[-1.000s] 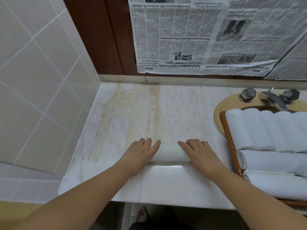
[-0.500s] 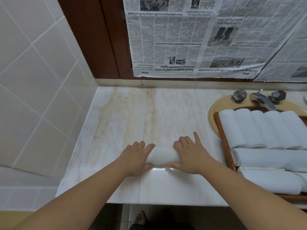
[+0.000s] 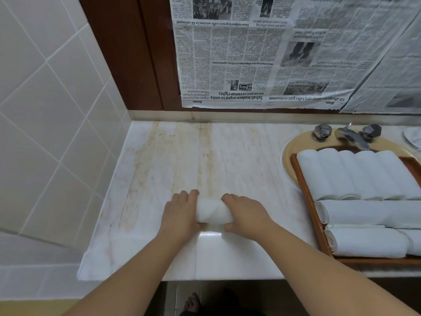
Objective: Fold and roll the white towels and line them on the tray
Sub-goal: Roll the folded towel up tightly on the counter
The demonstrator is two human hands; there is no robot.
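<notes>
I note my left hand (image 3: 181,213) and right hand (image 3: 247,216) grasping one rolled towel (image 3: 214,212) on the counter (image 3: 239,160), left of the tray (image 3: 313,215). Several rolls (image 3: 355,174) already line it; this one awaits placement.

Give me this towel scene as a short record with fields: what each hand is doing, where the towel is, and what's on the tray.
left hand: grips the left end of the rolled towel
right hand: grips the roll's right end
rolled towel: lies on the marble counter, apart from the tray
wooden tray: over the sink, right side, holding rows of rolled white towels
backdrop: newspaper hung upside down
</notes>
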